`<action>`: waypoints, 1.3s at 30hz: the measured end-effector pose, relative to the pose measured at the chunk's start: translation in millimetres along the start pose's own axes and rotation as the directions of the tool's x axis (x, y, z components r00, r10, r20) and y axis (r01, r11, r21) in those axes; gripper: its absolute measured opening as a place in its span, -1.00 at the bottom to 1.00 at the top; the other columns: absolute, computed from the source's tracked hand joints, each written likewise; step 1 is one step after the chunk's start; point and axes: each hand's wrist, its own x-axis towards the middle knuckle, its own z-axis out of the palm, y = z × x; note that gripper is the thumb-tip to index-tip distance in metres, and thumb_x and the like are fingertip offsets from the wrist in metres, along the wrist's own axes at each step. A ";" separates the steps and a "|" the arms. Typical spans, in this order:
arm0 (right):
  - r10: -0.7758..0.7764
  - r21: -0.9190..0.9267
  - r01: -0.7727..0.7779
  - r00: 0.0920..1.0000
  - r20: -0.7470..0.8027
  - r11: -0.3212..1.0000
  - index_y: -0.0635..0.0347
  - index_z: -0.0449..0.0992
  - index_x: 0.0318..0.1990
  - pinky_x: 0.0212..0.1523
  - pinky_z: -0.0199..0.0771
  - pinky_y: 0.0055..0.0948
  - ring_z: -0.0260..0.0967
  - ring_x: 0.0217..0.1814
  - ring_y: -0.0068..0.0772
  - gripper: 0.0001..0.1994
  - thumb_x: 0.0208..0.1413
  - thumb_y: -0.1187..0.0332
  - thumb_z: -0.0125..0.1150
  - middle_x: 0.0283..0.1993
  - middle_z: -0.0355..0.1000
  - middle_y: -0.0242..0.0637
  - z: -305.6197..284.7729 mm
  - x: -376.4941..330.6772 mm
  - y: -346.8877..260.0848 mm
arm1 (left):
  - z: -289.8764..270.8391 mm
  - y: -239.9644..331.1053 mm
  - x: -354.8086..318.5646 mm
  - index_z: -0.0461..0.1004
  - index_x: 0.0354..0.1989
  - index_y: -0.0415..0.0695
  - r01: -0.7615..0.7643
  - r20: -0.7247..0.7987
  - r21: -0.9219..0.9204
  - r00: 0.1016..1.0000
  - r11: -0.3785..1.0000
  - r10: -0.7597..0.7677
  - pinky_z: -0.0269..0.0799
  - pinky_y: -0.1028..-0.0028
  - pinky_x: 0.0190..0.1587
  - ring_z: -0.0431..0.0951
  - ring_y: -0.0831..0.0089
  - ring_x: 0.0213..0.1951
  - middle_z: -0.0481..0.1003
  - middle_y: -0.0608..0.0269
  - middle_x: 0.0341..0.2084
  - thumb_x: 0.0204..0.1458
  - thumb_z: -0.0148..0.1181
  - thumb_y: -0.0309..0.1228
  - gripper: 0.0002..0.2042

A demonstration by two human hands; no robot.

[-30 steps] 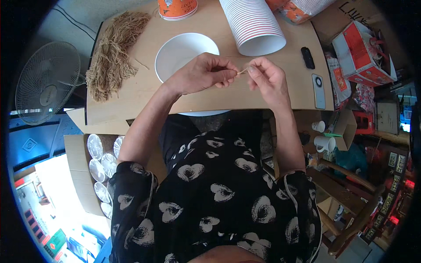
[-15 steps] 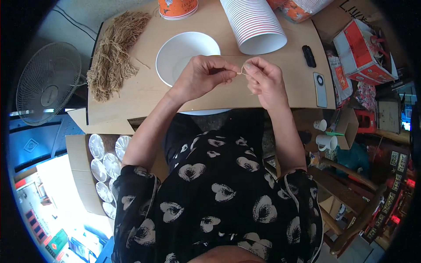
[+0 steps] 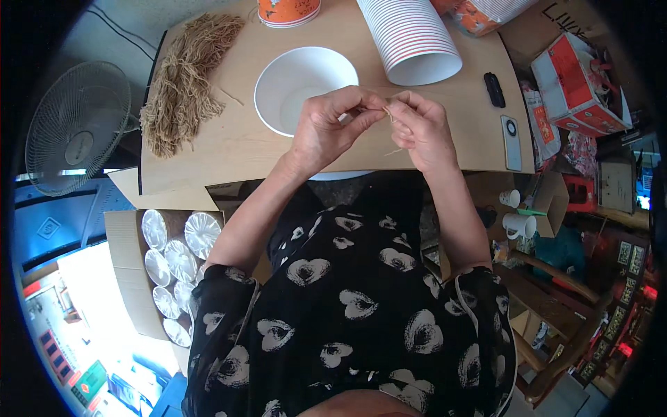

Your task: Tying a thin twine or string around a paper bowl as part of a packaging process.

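Note:
My left hand (image 3: 328,128) and my right hand (image 3: 425,132) meet above the table's front part, fingertips almost touching. Both pinch a thin tan piece of twine (image 3: 394,152), whose loose tail hangs below the right fingers. Any knot or loop between the fingertips is too small to make out. Behind the left hand stands a white round tub (image 3: 275,78), its mouth facing up and partly covered by that hand. To the far left lies a thick bundle of tan twine (image 3: 186,83), with one loose strand sticking out toward the tub.
A stack of white paper tubs (image 3: 410,42) lies on its side at the table's back, near an orange tub (image 3: 289,11). A black object (image 3: 494,90) and a phone (image 3: 511,142) lie at the right edge. Wrapped round items fill a cardboard box (image 3: 125,271) below left.
My left hand has shifted slightly right, bringing the fingertips of both hands closer together over the twine. The twine's tail shows more clearly below my right hand.

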 end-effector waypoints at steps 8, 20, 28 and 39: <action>0.012 -0.075 -0.012 1.000 0.006 0.997 0.28 0.49 -0.30 -0.67 -0.09 -0.69 -0.02 -0.65 -0.81 -0.89 0.22 0.44 0.27 -0.56 0.24 -0.56 3.9 2.3 1.3 | -1.2 0.1 -5.0 0.59 -0.27 -0.19 -0.136 -0.069 0.257 0.985 0.957 0.158 0.55 0.40 -0.38 0.64 0.25 -0.41 0.61 0.16 -0.40 0.01 0.40 -0.55 -0.87; 0.173 -0.043 -0.168 0.975 0.137 0.985 0.22 0.52 -0.18 -0.64 -0.08 -0.71 -0.05 -0.65 -0.82 -0.87 0.30 0.34 0.21 -0.57 0.17 -0.60 0.8 8.4 -2.9 | -16.5 0.7 0.0 0.58 -0.23 -0.21 -0.070 -0.033 0.101 0.997 0.992 0.073 0.60 0.48 -0.30 0.63 0.43 -0.28 0.58 0.18 -0.29 0.07 0.36 -0.57 -0.88; -0.367 -0.361 0.369 0.927 0.076 0.856 0.26 0.56 -0.16 -0.55 0.03 -0.71 0.04 -0.54 -0.81 -0.89 0.22 0.45 0.27 -0.47 0.33 -0.55 -1.5 4.0 -5.3 | -31.5 7.0 13.8 0.56 -0.14 -0.32 0.537 0.214 -0.404 0.842 0.740 -0.495 0.56 0.61 -0.19 0.63 0.51 -0.26 0.62 0.18 -0.30 0.20 0.28 -0.47 -0.83; -0.628 -0.739 0.555 0.742 0.233 0.381 0.20 0.62 -0.22 -0.55 0.13 -0.61 0.16 -0.52 -0.73 -0.83 0.01 0.54 0.42 -0.27 0.50 -0.46 13.3 -1.3 0.4 | -31.4 -4.7 16.3 0.55 -0.04 -0.38 0.596 0.295 -0.582 0.789 0.553 -0.540 0.64 0.57 -0.04 0.67 0.39 -0.17 0.63 0.07 -0.21 0.20 0.23 -0.56 -0.79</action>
